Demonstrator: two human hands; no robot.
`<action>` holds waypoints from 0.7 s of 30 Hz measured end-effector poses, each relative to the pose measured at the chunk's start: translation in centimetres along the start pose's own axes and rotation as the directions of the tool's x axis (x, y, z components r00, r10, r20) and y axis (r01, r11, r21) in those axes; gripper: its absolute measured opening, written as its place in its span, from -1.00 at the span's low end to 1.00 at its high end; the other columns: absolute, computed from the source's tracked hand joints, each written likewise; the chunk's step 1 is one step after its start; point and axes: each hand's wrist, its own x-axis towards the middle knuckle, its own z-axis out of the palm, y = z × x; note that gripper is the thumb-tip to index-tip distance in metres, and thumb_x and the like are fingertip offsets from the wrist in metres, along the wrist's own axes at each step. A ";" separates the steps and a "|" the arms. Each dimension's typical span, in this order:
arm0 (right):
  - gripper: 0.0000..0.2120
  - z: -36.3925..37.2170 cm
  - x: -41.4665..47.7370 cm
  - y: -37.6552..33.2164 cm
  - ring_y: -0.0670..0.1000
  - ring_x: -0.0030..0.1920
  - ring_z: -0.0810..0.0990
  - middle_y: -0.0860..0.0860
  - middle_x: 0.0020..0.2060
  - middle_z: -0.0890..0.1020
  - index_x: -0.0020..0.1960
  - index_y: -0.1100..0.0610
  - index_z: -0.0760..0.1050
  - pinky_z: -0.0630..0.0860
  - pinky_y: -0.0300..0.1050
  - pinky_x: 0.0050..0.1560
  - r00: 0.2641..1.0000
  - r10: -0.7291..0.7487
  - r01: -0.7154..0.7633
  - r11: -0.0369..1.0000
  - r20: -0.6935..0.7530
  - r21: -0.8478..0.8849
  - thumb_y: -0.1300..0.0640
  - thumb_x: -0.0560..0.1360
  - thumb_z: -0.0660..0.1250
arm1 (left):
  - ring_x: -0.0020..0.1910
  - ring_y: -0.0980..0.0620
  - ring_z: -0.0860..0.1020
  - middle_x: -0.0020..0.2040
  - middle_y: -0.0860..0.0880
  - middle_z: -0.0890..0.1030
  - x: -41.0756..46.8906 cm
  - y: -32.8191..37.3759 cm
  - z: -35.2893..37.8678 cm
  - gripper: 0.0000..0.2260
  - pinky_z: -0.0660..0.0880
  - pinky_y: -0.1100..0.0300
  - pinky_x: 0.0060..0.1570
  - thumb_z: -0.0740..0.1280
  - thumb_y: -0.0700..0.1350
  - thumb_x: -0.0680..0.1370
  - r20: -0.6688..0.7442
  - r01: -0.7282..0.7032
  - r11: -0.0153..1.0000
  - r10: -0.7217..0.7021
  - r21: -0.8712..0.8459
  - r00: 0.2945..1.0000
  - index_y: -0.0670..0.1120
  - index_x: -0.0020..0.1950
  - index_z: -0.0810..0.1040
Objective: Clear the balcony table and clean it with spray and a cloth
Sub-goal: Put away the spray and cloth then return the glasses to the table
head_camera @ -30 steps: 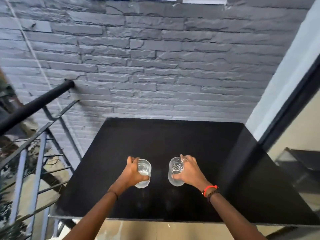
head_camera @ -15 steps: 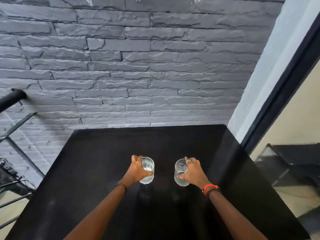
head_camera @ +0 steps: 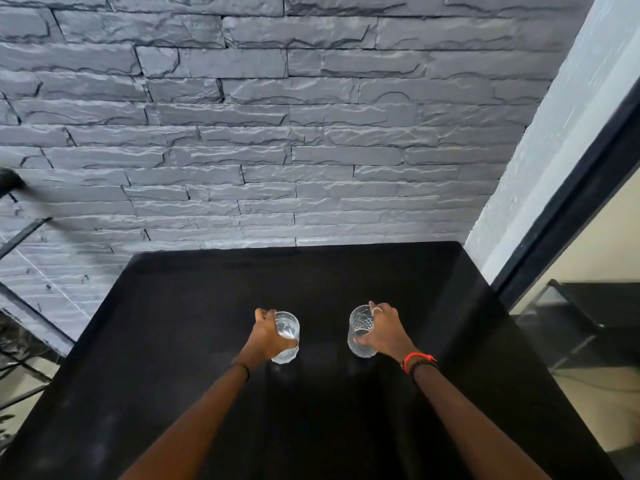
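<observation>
1. Two clear glasses, the left glass (head_camera: 289,325) and the right glass (head_camera: 360,325), are side by side but apart, over the middle of one black bench (head_camera: 173,323).
2. Two bare arms reach in from the bottom edge. The left grip (head_camera: 268,336) curls round the left glass from its outer side. The right grip (head_camera: 384,332) curls round the right glass, which has a cut pattern.
3. The right wrist wears two bands (head_camera: 419,362), one red and one dark and beaded. The left wrist wears one thin dark cord (head_camera: 244,368).
4. One grey stone wall (head_camera: 311,133) stands behind the bench.
5. It is hard to tell whether the glass bases touch the bench. The bench's near edge is cut off. A dark rail (head_camera: 10,180) at the left edge is blurred and mostly out of frame.
</observation>
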 end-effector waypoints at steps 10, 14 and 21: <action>-0.07 0.6 1.6 0.8 0.01 0.35 0.19 0.02 0.31 0.27 0.51 0.22 0.05 0.28 -0.23 0.28 0.999 0.003 -0.003 1.000 0.032 -0.003 -0.04 0.34 0.48 | 0.25 -0.12 0.42 0.32 -0.15 0.18 1.0 -0.5 0.3 -0.18 0.42 0.17 0.25 0.58 -0.09 0.31 0.005 0.000 1.000 0.000 -0.011 1.000 -0.24 0.43 0.22; -0.07 0.7 2.1 1.1 0.02 0.34 0.21 0.02 0.30 0.28 0.51 0.20 0.08 0.30 -0.21 0.27 0.999 -0.001 0.002 1.000 0.037 -0.018 -0.05 0.32 0.48 | 0.26 -0.11 0.42 0.34 -0.14 0.17 1.1 -0.7 0.4 -0.17 0.43 0.15 0.25 0.59 -0.06 0.30 -0.001 0.003 1.000 -0.003 -0.026 1.000 -0.20 0.42 0.23; 0.06 -0.1 2.4 0.7 0.08 0.37 0.20 0.09 0.32 0.27 0.50 0.20 0.06 0.30 -0.11 0.31 0.993 0.005 0.002 0.998 0.118 -0.057 -0.18 0.23 0.52 | 0.36 -0.19 0.34 0.38 -0.15 0.17 0.7 -0.4 0.3 -0.08 0.41 0.00 0.31 0.61 0.00 0.26 -0.011 0.031 0.999 -0.031 -0.042 0.999 -0.15 0.47 0.18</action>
